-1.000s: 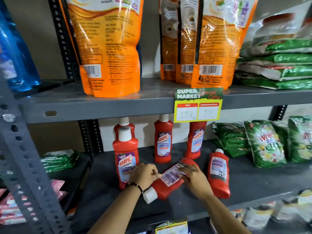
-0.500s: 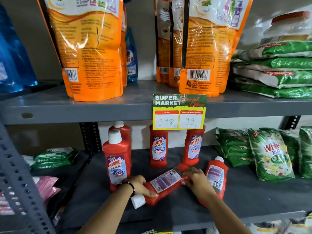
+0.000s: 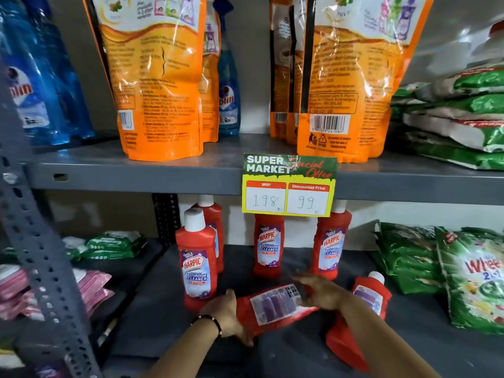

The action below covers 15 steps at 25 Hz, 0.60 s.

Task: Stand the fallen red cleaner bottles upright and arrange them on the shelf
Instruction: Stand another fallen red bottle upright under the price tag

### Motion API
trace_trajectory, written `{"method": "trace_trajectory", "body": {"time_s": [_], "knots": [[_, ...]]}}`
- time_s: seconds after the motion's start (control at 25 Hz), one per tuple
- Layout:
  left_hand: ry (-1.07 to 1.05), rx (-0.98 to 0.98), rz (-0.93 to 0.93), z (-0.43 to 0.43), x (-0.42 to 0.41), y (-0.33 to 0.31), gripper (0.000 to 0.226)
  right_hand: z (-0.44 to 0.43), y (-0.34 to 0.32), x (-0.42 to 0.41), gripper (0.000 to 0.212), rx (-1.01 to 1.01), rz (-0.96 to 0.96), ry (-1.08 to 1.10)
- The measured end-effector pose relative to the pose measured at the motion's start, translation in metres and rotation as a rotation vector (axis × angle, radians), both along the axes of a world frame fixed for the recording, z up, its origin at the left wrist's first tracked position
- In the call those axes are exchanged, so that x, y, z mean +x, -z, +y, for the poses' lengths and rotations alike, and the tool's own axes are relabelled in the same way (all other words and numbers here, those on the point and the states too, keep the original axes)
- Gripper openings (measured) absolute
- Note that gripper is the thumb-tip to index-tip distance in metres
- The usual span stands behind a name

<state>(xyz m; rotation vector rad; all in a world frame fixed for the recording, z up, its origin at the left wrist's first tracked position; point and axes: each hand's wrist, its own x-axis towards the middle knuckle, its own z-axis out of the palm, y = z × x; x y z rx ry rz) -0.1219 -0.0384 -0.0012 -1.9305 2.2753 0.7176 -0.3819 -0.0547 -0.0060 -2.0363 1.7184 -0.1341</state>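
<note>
A fallen red cleaner bottle [image 3: 272,306] lies across the dark lower shelf [image 3: 294,347], back label up. My left hand [image 3: 225,316] grips its cap end, hiding the cap; my right hand [image 3: 320,291] holds its base end. A second fallen red bottle [image 3: 362,304] lies to the right, partly under my right forearm, white cap pointing away. Several red bottles stand upright behind: one at front left [image 3: 197,260], one behind it [image 3: 212,227], one in the middle [image 3: 268,246], one at right [image 3: 330,242].
Green detergent packs [image 3: 474,276] fill the lower shelf's right side. A yellow price tag [image 3: 289,185] hangs from the upper shelf edge above the standing bottles. A grey perforated upright [image 3: 41,255] stands at left. Orange pouches [image 3: 161,77] sit on the upper shelf.
The view has shifted closer and lower. My left hand has slid over the cap end of the fallen bottle, and the bottle lies flatter, more across the shelf.
</note>
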Motion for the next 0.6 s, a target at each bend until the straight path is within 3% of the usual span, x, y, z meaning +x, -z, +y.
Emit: {"method": "trace_trajectory", "body": {"time_s": [0.08,0.2,0.4,0.52,0.6], "knots": [[-0.002,-0.103,-0.037,0.007,-0.003,0.000,0.104,-0.004,-0.006,0.002,0.071,-0.012,0.087,-0.026],[0.132,-0.295,-0.123,0.019,-0.011,-0.017,0.093,0.000,-0.018,-0.001,0.065,-0.034,0.155,-0.046],[0.390,-0.676,-0.236,0.018,-0.025,-0.097,0.095,0.016,-0.039,-0.010,0.067,-0.118,0.064,0.014],[0.507,-0.591,-0.154,0.003,-0.027,-0.140,0.100,0.023,-0.039,0.003,0.058,-0.114,-0.127,0.058],[0.480,-0.485,0.051,-0.007,-0.028,-0.153,0.095,0.023,-0.029,0.009,0.053,-0.100,-0.289,0.120]]}}
